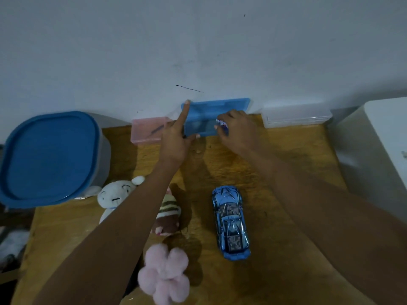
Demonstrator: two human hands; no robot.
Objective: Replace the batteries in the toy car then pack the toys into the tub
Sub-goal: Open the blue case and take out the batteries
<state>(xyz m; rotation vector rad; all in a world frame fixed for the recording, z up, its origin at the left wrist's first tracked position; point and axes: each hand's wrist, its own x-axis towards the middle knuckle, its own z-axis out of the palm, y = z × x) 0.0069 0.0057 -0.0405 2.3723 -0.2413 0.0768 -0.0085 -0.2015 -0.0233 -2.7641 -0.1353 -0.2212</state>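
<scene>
Head view, looking down at a wooden table [275,194] pushed against a pale wall. Both bare arms reach forward to a blue plastic case [211,113] at the table's far edge. The left hand [176,142] has its index finger stretched straight up along the case's raised lid at its left corner, with the thumb at the case's front edge and the other fingers curled under. The right hand [236,128] is curled, its fingertips closed around a small packet with red and blue print [222,124] at the open case; what the packet holds is too blurred to tell. Just left of the blue case lies a pink case [145,132]; to the right, a clear case [295,116]. Nearer the viewer, between the forearms, the shiny blue toy car [231,223] sits on its wheels. Under the left forearm lie a white plush [114,194], a striped brown plush [168,216] and a pink fluffy flower [165,274]. At far left stands the tub with its blue lid [48,157] on.
</scene>
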